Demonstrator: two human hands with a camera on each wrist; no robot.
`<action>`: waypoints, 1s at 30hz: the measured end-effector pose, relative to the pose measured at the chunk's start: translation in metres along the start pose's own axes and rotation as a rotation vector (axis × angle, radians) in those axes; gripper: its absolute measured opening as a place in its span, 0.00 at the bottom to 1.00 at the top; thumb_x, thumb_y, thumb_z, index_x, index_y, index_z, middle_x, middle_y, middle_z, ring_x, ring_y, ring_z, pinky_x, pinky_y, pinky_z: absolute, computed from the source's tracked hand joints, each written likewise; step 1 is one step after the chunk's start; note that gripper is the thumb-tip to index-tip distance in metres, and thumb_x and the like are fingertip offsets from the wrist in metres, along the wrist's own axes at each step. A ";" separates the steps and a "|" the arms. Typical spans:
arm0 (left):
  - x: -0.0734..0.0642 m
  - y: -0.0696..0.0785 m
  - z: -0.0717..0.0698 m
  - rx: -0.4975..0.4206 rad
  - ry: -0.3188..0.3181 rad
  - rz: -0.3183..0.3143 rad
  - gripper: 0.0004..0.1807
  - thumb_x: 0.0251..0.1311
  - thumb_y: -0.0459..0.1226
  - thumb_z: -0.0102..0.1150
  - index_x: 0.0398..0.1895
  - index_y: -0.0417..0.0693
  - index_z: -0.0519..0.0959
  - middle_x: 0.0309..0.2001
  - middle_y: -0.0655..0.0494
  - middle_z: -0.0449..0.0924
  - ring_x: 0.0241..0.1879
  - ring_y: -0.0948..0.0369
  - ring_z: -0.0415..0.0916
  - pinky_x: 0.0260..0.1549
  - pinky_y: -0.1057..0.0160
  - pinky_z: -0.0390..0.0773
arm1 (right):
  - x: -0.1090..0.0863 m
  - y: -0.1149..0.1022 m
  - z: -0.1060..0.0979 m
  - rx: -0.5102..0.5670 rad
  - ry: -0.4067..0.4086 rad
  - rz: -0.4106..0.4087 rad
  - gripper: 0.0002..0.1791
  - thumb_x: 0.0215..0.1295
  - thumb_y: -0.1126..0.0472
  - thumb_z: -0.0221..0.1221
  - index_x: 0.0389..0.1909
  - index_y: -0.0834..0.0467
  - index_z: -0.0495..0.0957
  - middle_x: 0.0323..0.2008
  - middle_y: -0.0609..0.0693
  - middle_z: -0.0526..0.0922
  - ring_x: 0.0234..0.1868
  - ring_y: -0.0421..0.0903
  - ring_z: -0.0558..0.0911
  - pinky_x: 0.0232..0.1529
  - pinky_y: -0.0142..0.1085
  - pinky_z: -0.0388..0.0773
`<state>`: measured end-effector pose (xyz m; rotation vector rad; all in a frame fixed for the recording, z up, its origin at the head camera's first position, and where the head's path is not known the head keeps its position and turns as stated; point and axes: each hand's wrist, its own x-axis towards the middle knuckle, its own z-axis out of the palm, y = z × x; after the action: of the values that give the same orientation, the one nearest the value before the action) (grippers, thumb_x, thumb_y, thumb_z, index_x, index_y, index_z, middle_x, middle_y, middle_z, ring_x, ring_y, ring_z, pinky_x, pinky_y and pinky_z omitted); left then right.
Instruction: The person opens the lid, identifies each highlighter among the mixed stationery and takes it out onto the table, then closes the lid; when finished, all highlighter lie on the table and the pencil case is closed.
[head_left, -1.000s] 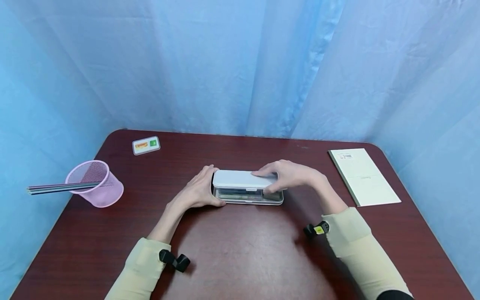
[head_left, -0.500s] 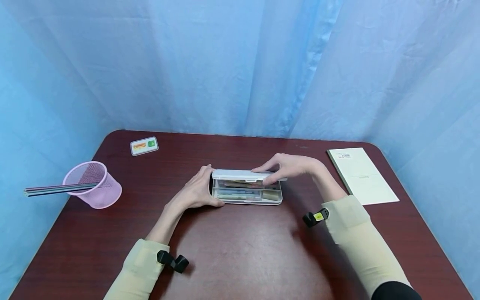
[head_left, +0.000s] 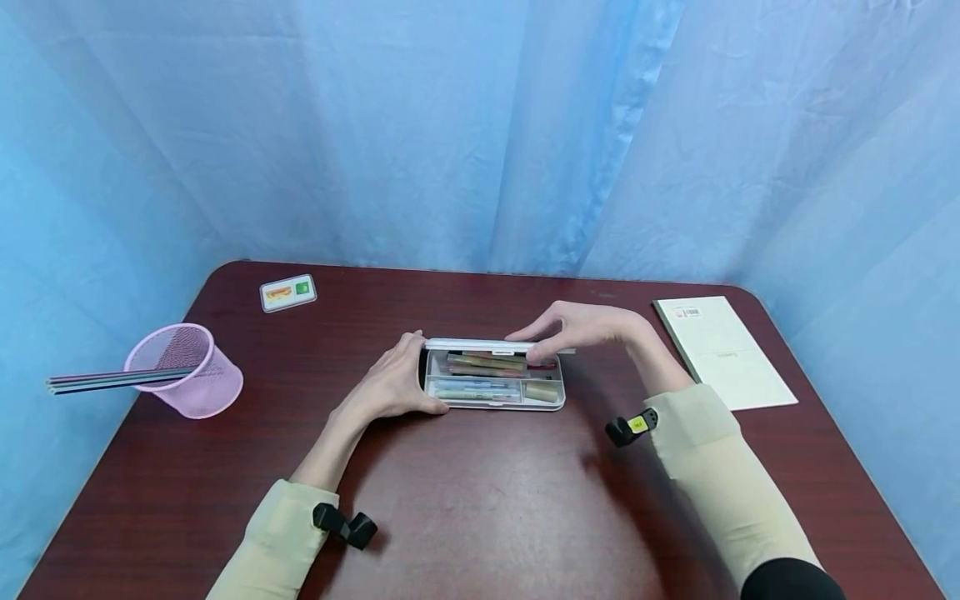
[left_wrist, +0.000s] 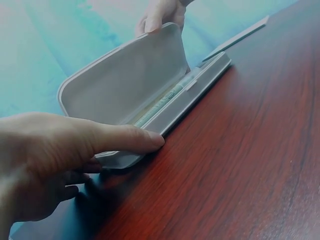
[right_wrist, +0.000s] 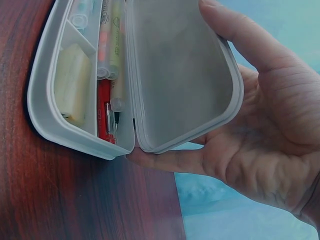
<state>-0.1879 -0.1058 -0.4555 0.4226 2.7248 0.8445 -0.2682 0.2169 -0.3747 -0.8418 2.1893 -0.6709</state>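
A white pencil case lies near the middle of the worktop, its lid raised along the back edge, with pens inside and a pale block in the front right compartment. The left hand grips the case's left end, thumb at the front edge, while the right hand holds the lid's right end between thumb and fingers. A pink mesh cup sits well apart to the left, a pale notebook to the right.
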 end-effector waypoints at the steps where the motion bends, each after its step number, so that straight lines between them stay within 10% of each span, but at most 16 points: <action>1: 0.000 0.000 0.000 -0.002 0.001 -0.001 0.65 0.43 0.55 0.79 0.79 0.37 0.54 0.82 0.37 0.50 0.79 0.40 0.55 0.76 0.41 0.64 | 0.000 0.000 0.000 0.000 -0.001 0.004 0.25 0.68 0.42 0.65 0.66 0.32 0.76 0.42 0.51 0.90 0.32 0.36 0.67 0.42 0.35 0.72; 12: -0.002 0.003 0.000 -0.023 0.020 -0.003 0.64 0.41 0.51 0.82 0.77 0.32 0.55 0.80 0.34 0.51 0.80 0.42 0.53 0.77 0.44 0.63 | 0.003 0.002 -0.003 0.024 -0.006 0.003 0.24 0.70 0.45 0.63 0.66 0.36 0.77 0.34 0.58 0.86 0.22 0.38 0.49 0.31 0.34 0.62; 25: -0.006 0.006 -0.002 -0.047 0.061 0.010 0.61 0.38 0.48 0.83 0.74 0.34 0.60 0.77 0.36 0.59 0.76 0.41 0.63 0.75 0.45 0.67 | 0.004 0.002 -0.005 0.050 0.017 -0.015 0.23 0.71 0.47 0.63 0.65 0.37 0.79 0.58 0.41 0.87 0.32 0.38 0.69 0.42 0.37 0.73; 30: -0.005 0.006 -0.001 -0.047 0.071 0.025 0.55 0.38 0.47 0.83 0.70 0.34 0.65 0.75 0.40 0.62 0.72 0.43 0.67 0.72 0.46 0.70 | 0.003 0.004 -0.006 0.125 0.063 0.015 0.21 0.72 0.47 0.62 0.64 0.44 0.81 0.61 0.43 0.85 0.56 0.36 0.82 0.60 0.40 0.78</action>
<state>-0.1827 -0.1028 -0.4502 0.4259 2.7636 0.9454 -0.2762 0.2184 -0.3748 -0.7480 2.1819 -0.8273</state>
